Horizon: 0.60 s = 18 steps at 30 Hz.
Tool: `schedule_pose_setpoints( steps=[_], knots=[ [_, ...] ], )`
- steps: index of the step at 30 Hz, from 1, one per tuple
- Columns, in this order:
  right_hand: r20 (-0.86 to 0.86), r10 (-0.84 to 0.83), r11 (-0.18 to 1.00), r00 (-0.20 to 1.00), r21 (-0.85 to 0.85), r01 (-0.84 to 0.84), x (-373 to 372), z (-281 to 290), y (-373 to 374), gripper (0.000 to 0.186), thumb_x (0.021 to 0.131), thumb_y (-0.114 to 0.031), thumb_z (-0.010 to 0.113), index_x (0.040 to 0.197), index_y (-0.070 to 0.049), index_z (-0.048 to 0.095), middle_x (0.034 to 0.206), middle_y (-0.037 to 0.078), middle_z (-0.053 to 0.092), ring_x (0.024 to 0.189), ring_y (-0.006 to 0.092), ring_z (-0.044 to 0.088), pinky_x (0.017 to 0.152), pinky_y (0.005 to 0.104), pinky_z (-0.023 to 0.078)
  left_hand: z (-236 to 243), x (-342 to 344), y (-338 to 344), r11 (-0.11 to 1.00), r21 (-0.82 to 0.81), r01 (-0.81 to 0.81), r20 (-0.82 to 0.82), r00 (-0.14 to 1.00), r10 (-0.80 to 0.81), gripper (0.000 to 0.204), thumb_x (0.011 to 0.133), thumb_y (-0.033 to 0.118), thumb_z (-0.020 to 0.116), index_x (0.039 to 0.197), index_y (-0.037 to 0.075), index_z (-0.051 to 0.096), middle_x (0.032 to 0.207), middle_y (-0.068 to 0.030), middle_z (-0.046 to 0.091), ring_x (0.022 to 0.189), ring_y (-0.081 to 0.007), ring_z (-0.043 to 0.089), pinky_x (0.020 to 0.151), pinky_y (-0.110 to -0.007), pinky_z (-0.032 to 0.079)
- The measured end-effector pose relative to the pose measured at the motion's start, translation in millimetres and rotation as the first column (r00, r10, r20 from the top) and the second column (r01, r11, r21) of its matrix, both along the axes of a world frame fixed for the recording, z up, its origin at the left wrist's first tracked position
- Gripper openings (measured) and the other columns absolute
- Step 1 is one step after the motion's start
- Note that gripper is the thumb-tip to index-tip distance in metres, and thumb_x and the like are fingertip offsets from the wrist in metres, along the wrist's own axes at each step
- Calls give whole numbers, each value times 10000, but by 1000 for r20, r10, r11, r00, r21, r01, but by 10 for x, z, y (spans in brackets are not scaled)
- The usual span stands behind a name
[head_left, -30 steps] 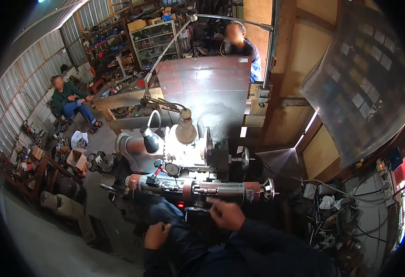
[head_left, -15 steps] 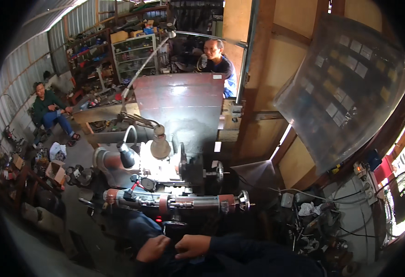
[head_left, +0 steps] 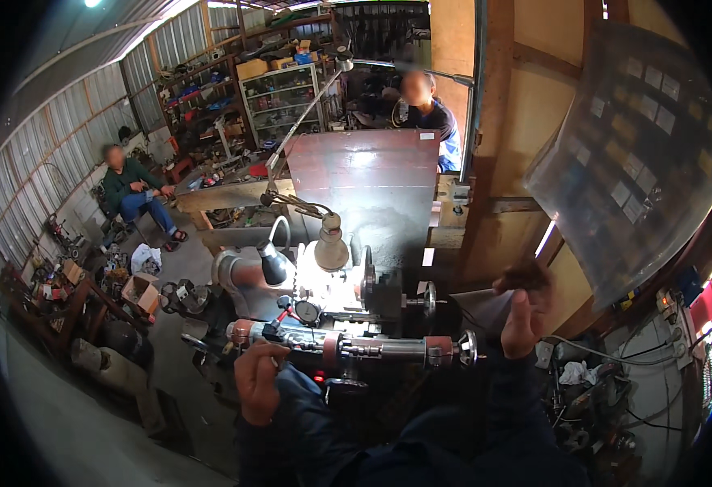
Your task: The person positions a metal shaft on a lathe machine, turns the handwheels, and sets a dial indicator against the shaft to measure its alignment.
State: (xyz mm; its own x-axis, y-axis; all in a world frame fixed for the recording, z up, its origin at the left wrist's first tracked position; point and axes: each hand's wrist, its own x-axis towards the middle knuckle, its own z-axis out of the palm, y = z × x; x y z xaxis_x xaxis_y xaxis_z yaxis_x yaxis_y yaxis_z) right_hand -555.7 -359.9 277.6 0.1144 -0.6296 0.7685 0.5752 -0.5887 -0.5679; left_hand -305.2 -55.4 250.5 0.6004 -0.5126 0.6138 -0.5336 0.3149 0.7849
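Note:
My left hand is raised at the near left end of the horizontal steel shaft assembly, fingers curled; what, if anything, they hold I cannot make out. My right hand is lifted open beyond the assembly's right handwheel, thumb up, fingertips blurred by motion. A dial gauge on a red-jointed holder sits over the shaft. Behind it a black work lamp on a bent neck lights the machine's bright middle, under a hanging metal fitting.
A reddish metal sheet stands behind the machine, with a person beyond it. Another person sits at the left among clutter. A cardboard box lies on the floor. Cables, tools and a plastic-covered panel are at the right.
My hands were low and close together. My left hand has risen to the shaft's left end; my right hand has swung up and right, its fingers opening.

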Motion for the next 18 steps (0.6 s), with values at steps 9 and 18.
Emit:
schedule_pose_setpoints(
  steps=[9, 18],
  knots=[
    [-919, -52, 930, 390, 97, 354, -668, -2099, -236, 168, 859, -21, 599, 1001, 27, 676, 1059, 222, 674, 981, 399, 649, 904, 417, 505, -1906, 17, 458, 666, 578, -473, 137, 860, 492, 196, 951, 144, 582, 888, -20, 669, 826, -200, 669, 780, -397, 649, 688, -425, 498],
    [-877, -223, 962, 425, -128, 241, -565, -2520, -436, 198, 784, 0, 645, 980, -12, 663, 928, 178, 663, 891, 388, 644, 786, 423, 502, -2092, 13, 500, 539, 443, -716, 206, 667, 716, 139, 895, 138, 649, 863, 9, 686, 771, -187, 677, 683, -352, 674, 600, -417, 503]
  ],
)
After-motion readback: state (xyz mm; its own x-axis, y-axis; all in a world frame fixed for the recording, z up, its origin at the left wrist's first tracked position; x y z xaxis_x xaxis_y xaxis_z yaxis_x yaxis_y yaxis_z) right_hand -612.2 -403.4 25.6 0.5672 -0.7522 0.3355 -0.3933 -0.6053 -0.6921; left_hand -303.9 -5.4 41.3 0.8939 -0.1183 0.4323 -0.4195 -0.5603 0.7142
